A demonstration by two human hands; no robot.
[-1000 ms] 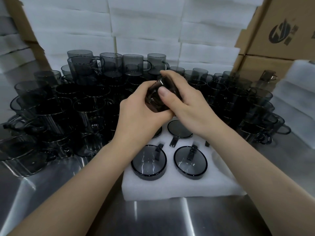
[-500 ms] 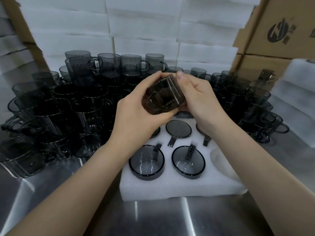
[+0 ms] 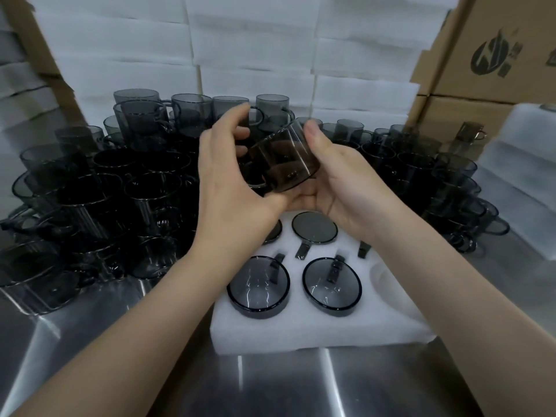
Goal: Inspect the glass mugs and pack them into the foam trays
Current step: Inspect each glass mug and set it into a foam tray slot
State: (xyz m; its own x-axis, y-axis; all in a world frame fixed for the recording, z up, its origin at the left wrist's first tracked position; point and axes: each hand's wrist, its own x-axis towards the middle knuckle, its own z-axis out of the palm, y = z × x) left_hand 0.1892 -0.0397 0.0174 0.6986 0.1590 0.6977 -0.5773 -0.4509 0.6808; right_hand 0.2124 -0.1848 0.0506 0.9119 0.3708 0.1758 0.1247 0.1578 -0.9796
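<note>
Two hands share one glass mug (image 3: 282, 162) in the single head view, raised above the foam tray (image 3: 301, 328) and well clear of it. The mug lies tilted on its side, probably so that light passes through the smoky wall and any chip or flaw shows.

The right hand (image 3: 340, 188) cradles it from below, fingers under the body and thumb pressed on the upper edge, so this grip is clamped on the glass. The left hand (image 3: 228, 182) curls its fingers round the far end, beside the low-hanging handle, with the thumb lifted free. That grip looks lighter, suited to turning the mug rather than carrying it. The mug therefore sits between the two palms and rests mostly on the right one.

Below, the tray lies on the steel tabletop (image 3: 270, 386) just in front of the person, within easy reach for setting down. Two packed mugs (image 3: 258, 285) fill its near pockets upside down, each handle in its own slot, and another (image 3: 314, 227) sits behind them. The pocket at the near right (image 3: 388, 278) appears empty, a likely place for this one once inspected.

Loose mugs (image 3: 105, 191) crowd the tabletop on both sides, with stacked foam (image 3: 255, 55) and cardboard boxes (image 3: 496, 46) behind.
</note>
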